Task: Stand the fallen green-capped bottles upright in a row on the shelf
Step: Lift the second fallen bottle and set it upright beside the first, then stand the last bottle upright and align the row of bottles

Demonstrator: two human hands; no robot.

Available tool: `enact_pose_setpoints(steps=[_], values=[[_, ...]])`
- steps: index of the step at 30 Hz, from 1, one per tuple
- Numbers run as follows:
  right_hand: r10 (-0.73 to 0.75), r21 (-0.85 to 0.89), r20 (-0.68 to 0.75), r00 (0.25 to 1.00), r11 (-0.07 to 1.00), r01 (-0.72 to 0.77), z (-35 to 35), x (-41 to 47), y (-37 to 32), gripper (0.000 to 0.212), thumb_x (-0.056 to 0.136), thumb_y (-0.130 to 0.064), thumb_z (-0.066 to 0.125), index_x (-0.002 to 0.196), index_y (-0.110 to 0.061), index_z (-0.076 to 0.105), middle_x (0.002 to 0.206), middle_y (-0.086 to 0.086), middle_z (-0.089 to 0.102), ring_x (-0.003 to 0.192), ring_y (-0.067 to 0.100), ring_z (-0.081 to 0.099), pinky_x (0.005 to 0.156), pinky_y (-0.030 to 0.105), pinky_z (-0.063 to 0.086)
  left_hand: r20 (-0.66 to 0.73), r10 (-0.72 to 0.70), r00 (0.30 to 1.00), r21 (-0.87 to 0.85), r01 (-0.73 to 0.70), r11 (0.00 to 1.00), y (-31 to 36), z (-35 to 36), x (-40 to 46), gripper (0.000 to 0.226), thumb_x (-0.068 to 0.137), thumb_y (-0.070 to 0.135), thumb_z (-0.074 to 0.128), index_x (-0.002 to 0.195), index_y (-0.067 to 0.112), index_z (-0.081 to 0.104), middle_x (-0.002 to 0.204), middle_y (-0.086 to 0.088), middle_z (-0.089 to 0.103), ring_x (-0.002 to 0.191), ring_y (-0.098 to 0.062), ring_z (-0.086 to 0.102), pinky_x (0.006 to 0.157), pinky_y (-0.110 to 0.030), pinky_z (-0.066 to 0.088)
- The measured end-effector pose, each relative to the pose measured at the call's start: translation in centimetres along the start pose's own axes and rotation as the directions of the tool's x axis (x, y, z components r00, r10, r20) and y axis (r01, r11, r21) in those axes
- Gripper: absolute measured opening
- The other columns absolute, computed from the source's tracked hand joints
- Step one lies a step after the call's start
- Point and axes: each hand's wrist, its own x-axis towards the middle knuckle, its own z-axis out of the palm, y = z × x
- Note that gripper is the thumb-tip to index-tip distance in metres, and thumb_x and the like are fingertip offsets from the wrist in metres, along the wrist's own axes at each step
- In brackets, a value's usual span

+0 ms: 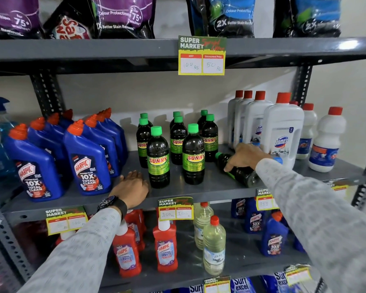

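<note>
Several dark bottles with green caps and green SUNNY labels stand upright in the middle of the grey shelf (pixel 209 188); the two front ones are the left front bottle (pixel 158 159) and the right front bottle (pixel 193 156). One more green-capped bottle (pixel 240 172) lies on its side to their right, cap pointing back-left. My right hand (pixel 244 156) is wrapped over this fallen bottle near its neck. My left hand (pixel 132 186) rests flat on the shelf's front edge, just left of the left front bottle, holding nothing.
Blue Harpic bottles (pixel 87 159) crowd the shelf's left side. White red-capped Domex bottles (pixel 282 129) stand close behind and right of the fallen bottle. A price tag (pixel 201 56) hangs from the shelf above. Red and clear bottles fill the shelf below.
</note>
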Motion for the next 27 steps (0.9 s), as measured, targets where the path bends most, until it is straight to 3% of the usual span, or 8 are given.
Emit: enact_pose_setpoints(steps=[2, 5, 6, 9, 12, 18, 27], values=[[0.011, 0.099, -0.057, 0.998, 0.995, -0.006, 0.2, -0.2, 0.3, 0.084, 0.065, -0.052, 0.091, 0.130, -0.009, 0.059, 0.135, 0.016, 0.063, 0.126, 0.040, 0.059, 0.096, 0.044, 0.048, 0.004, 0.002, 1.000, -0.001, -0.002, 1.000, 0.0, -0.1, -0.1, 0.062, 0.105, 0.037, 0.021, 0.157, 0.003, 0.025, 0.168, -0.017, 0.020, 0.157, -0.028, 0.018, 0.126, -0.049, 0.012], [0.033, 0.336, -0.201, 0.979, 0.941, 0.038, -0.3, -0.6, 0.5, 0.068, 0.060, -0.060, 0.090, 0.096, -0.008, 0.064, 0.105, 0.011, 0.073, 0.101, 0.033, 0.069, 0.090, 0.044, 0.057, -0.002, -0.009, 1.000, 0.000, 0.009, 1.000, 0.1, -0.1, 0.0, 0.062, 0.105, 0.037, 0.021, 0.158, 0.005, 0.024, 0.169, -0.015, 0.020, 0.157, -0.027, 0.017, 0.127, -0.047, 0.011], [0.051, 0.427, -0.259, 0.964, 0.902, 0.067, -0.5, -0.9, 0.4, 0.068, 0.061, -0.063, 0.088, 0.095, -0.009, 0.065, 0.099, 0.008, 0.073, 0.096, 0.031, 0.070, 0.087, 0.043, 0.058, 0.002, -0.013, 1.000, 0.004, 0.013, 1.000, 0.1, 0.0, 0.1, 0.062, 0.105, 0.037, 0.020, 0.158, 0.005, 0.023, 0.169, -0.015, 0.019, 0.157, -0.026, 0.016, 0.127, -0.047, 0.011], [0.113, 0.598, -0.436, 0.893, 0.778, 0.194, -0.4, -1.9, -0.3, 0.082, 0.065, -0.067, 0.085, 0.121, -0.012, 0.062, 0.111, 0.003, 0.071, 0.103, 0.027, 0.067, 0.085, 0.038, 0.055, 0.015, -0.024, 1.000, 0.006, 0.023, 1.000, 0.2, 0.0, 0.1, 0.062, 0.106, 0.036, 0.019, 0.159, 0.005, 0.021, 0.170, -0.013, 0.017, 0.158, -0.025, 0.014, 0.127, -0.046, 0.009], [0.130, 0.669, -0.525, 0.841, 0.674, 0.313, 1.4, -3.0, -1.0, 0.077, 0.068, -0.055, 0.089, 0.123, -0.015, 0.053, 0.111, -0.001, 0.067, 0.102, 0.023, 0.064, 0.084, 0.037, 0.053, 0.010, -0.012, 1.000, -0.001, 0.012, 1.000, -0.2, 0.1, 0.1, 0.061, 0.105, 0.036, 0.021, 0.157, 0.004, 0.024, 0.168, -0.016, 0.020, 0.157, -0.027, 0.016, 0.127, -0.048, 0.011], [0.093, 0.624, -0.559, 0.824, 0.701, 0.344, 4.5, -3.8, -0.4, 0.068, 0.075, -0.042, 0.091, 0.122, -0.015, 0.050, 0.100, -0.006, 0.062, 0.092, 0.017, 0.058, 0.078, 0.029, 0.042, 0.012, 0.007, 1.000, -0.004, -0.007, 1.000, -0.4, 0.1, 0.6, 0.060, 0.102, 0.037, 0.022, 0.152, 0.004, 0.033, 0.165, -0.018, 0.027, 0.156, -0.030, 0.020, 0.125, -0.053, 0.015], [0.053, 0.651, -0.524, 0.850, 0.669, 0.360, 6.1, -2.8, 0.0, 0.081, 0.073, -0.045, 0.093, 0.133, -0.016, 0.047, 0.114, -0.008, 0.061, 0.101, 0.013, 0.060, 0.085, 0.029, 0.045, 0.022, 0.001, 1.000, 0.002, -0.002, 1.000, -0.1, 0.2, 0.5, 0.063, 0.105, 0.037, 0.021, 0.158, 0.004, 0.023, 0.168, -0.017, 0.019, 0.157, -0.028, 0.015, 0.126, -0.052, 0.011]])
